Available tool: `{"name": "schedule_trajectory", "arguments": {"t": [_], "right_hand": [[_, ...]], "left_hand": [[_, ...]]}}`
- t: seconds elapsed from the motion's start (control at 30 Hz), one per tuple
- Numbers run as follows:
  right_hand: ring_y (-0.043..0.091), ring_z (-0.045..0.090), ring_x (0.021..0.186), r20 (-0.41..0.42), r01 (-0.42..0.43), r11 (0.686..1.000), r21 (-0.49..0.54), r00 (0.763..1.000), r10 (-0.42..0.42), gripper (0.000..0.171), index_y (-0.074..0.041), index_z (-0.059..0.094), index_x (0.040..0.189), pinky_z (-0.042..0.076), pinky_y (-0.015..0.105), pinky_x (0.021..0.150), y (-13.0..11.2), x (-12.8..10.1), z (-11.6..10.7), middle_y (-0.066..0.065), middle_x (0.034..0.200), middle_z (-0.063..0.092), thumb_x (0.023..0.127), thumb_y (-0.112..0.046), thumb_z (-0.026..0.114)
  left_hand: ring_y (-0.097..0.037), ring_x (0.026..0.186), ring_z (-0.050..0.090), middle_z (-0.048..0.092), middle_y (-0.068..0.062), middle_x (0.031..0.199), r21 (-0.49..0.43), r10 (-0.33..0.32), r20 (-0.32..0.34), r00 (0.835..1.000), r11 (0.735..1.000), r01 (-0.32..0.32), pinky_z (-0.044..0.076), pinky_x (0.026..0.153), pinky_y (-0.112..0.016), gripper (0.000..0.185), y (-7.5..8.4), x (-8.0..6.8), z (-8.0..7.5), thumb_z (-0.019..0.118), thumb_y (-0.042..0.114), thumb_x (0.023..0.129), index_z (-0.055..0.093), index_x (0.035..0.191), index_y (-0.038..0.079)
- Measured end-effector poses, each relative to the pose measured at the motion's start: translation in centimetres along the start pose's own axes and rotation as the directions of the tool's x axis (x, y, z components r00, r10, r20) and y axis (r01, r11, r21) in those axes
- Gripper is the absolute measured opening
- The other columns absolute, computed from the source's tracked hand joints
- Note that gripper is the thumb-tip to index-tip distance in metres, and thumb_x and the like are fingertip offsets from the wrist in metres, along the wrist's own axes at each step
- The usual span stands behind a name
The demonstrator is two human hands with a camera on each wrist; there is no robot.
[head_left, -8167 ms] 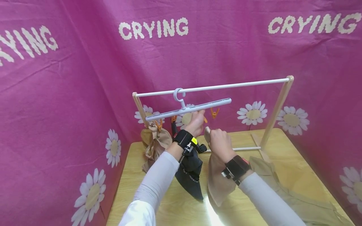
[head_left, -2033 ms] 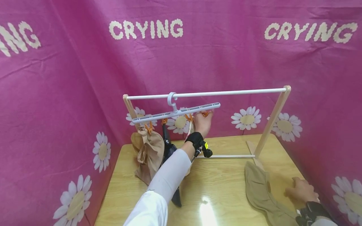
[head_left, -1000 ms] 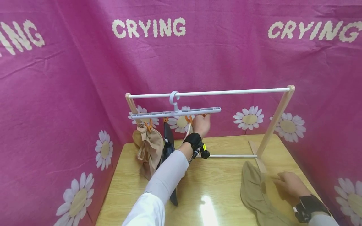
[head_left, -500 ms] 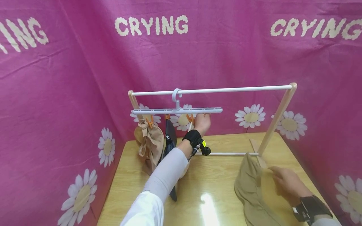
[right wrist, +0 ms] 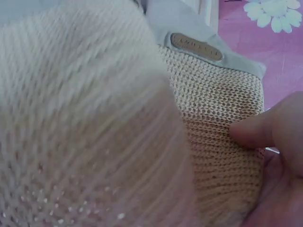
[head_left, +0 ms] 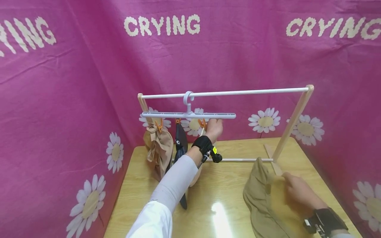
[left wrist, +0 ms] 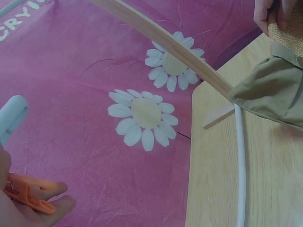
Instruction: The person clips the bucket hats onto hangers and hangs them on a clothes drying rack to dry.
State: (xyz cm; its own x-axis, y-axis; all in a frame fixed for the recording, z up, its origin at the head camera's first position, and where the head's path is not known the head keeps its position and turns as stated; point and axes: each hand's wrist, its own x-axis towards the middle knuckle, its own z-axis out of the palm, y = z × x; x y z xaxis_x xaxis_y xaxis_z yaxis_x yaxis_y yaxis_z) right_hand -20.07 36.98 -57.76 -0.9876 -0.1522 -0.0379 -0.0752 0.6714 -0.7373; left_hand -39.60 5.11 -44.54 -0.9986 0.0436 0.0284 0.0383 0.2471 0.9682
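— Hat first: from the head camera, what had changed on the near right of the table?
— Half a second before, it lay flatter; now the right hand had it gathered and lifted off the wood, fingers curled into the cloth. That looked like a pick-up under way.
— And the left hand?
— It had stayed up at the far left, under the white hanger on the rack, which had levelled out.
— The left wrist camera?
— Its fingers pinched an orange clip; the hat showed far off by the rack's foot.
— The right wrist camera?
— Close and blurred: a thumb pressed on the hat's knitted part.
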Motion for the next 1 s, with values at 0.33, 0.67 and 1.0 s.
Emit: {"name": "schedule_trajectory", "arguments": {"t": [0.33,0.67,1.0], "right_hand": [[0.039,0.072,0.09,-0.15,0.203,0.905,-0.374,0.95,-0.275,0.034,0.003,0.07,0.12,0.057,0.061,0.08,-1.2,0.3,0.2,0.019,0.104,0.075,0.087,0.01,0.064],[0.049,0.07,0.084,-0.206,0.174,0.894,-0.413,0.938,-0.277,0.048,0.01,0.067,0.123,0.056,0.064,0.076,-7.0,0.7,1.1,0.032,0.107,0.072,0.075,0.015,0.064],[0.043,0.066,0.073,-0.256,0.148,0.838,-0.525,0.912,-0.322,0.043,0.002,0.064,0.113,0.05,0.055,0.052,-9.8,2.3,2.9,0.021,0.09,0.068,0.071,0.009,0.071]], "left_hand": [[-0.013,0.104,0.052,0.06,-0.008,0.138,-0.097,0.065,0.122,0.99,0.994,-0.053,0.042,0.094,-0.028,0.041,-0.1,-0.3,-0.9,0.046,0.021,0.113,0.056,0.149,0.004],[-0.009,0.049,0.027,0.028,0.006,0.057,-0.173,0.032,0.221,0.975,0.985,0.007,0.025,0.053,-0.023,0.028,-0.2,-0.1,-1.0,0.045,0.023,0.114,0.061,0.125,0.002],[-0.007,0.048,0.026,0.028,0.006,0.058,-0.168,0.033,0.182,0.983,0.986,-0.002,0.024,0.049,-0.023,0.019,0.6,-0.3,-0.5,0.043,0.019,0.114,0.057,0.106,0.01]]}}
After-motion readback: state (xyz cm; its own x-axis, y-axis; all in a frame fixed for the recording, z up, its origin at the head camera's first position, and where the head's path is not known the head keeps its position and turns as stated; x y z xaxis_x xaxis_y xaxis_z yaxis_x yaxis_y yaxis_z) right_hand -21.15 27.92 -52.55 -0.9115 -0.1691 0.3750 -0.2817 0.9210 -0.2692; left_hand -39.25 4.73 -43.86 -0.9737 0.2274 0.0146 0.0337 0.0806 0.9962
